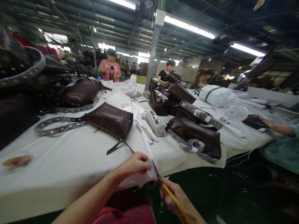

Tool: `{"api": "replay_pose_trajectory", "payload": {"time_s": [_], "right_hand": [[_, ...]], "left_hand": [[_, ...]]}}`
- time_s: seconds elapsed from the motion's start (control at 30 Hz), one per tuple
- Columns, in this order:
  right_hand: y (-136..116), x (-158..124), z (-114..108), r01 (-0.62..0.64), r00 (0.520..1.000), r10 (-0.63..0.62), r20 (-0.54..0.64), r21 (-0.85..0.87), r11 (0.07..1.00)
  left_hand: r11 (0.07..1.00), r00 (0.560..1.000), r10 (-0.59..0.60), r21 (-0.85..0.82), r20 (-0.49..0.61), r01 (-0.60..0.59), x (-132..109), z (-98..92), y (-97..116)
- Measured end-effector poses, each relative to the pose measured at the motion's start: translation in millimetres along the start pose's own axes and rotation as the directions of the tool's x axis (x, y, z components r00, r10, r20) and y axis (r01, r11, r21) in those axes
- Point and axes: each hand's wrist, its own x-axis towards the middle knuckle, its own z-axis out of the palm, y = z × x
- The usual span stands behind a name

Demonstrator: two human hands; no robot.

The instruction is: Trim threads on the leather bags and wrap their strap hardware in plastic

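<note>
My left hand (137, 163) is closed in a pinch on a piece of white paper (141, 178) at the table's front edge. A thin dark cord (129, 147) from the brown leather bag (109, 119) runs to the back of this hand; whether the fingers hold it too is hidden. In my right hand (175, 196) are yellow-handled scissors (171, 196), their dark blades pointing up at the paper beside my left fingertips. The bag lies on its side, its studded strap (58, 126) looped to the left and a zip pull hanging at its near corner.
A tape dispenser (155, 123) stands beyond my hands, near cut card strips (146, 132). Brown bags (196, 133) are heaped at right, more at left. A bundle of white rolls (217, 95) lies further back. Co-workers stand across the table; another person's arm (280, 127) reaches in from the right.
</note>
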Motion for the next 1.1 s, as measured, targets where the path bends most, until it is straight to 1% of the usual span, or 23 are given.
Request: {"api": "replay_pose_trajectory", "payload": {"time_s": [0.1,0.23,0.3,0.4,0.47,0.53,0.6,0.67,0.73,0.83,0.9,1.03,1.1], "right_hand": [[10.0,1.0,2.7,-0.017,0.999,0.019,-0.050,0.030,0.999],[17.6,-1.0,6.1,0.025,0.996,-0.021,-0.088,0.049,0.998],[21.3,-2.8,9.9,0.007,0.996,0.003,-0.087,0.120,0.993],[28.6,-4.4,16.9,-0.033,0.997,0.049,-0.054,0.259,0.965],[32.3,-4.2,19.5,-0.047,0.999,0.050,-0.002,0.296,0.954],[32.7,-3.4,19.1,-0.042,0.998,0.026,0.061,0.280,0.959],[29.1,-2.5,16.5,-0.022,0.995,-0.003,0.098,0.253,0.967],[23.3,-1.7,13.6,-0.006,0.994,-0.019,0.105,0.228,0.974],[18.1,-1.0,11.5,-0.022,0.994,0.000,0.106,0.204,0.979],[15.9,-0.1,11.4,-0.030,0.996,0.017,0.083,0.163,0.986],[18.0,0.1,14.2,-0.029,0.998,0.019,0.057,0.170,0.985],[25.6,-1.0,25.3,-0.026,1.000,0.029,-0.005,0.299,0.954],[29.2,-1.7,29.6,-0.020,0.999,0.030,-0.024,0.337,0.941]], "left_hand": [[1.000,1.000,-0.007,-0.012,0.004,0.007,-0.4,0.3,0.1],[1.000,1.000,-0.004,-0.007,0.017,0.004,-3.3,-0.6,2.2],[1.000,0.999,-0.007,-0.002,0.041,0.007,-5.2,-2.1,4.3],[0.999,0.996,-0.032,0.007,0.082,0.031,-7.3,-4.8,7.1],[0.999,0.994,-0.041,0.001,0.099,0.041,-7.5,-5.8,7.2],[0.999,0.993,-0.049,-0.013,0.110,0.051,-7.1,-5.6,5.6],[0.997,0.992,-0.062,-0.032,0.109,0.066,-6.4,-4.6,2.8],[0.996,0.992,-0.070,-0.050,0.101,0.075,-5.8,-3.8,-0.2],[0.995,0.993,-0.068,-0.062,0.098,0.074,-4.9,-3.4,-3.1],[0.996,0.993,-0.061,-0.060,0.105,0.067,-3.2,-3.5,-6.7],[0.995,0.992,-0.066,-0.066,0.111,0.074,-2.0,-3.7,-8.3],[0.995,0.992,-0.054,-0.082,0.116,0.064,-1.0,-5.0,-9.3],[0.996,0.993,-0.041,-0.077,0.115,0.050,-1.3,-6.1,-10.3]]}}
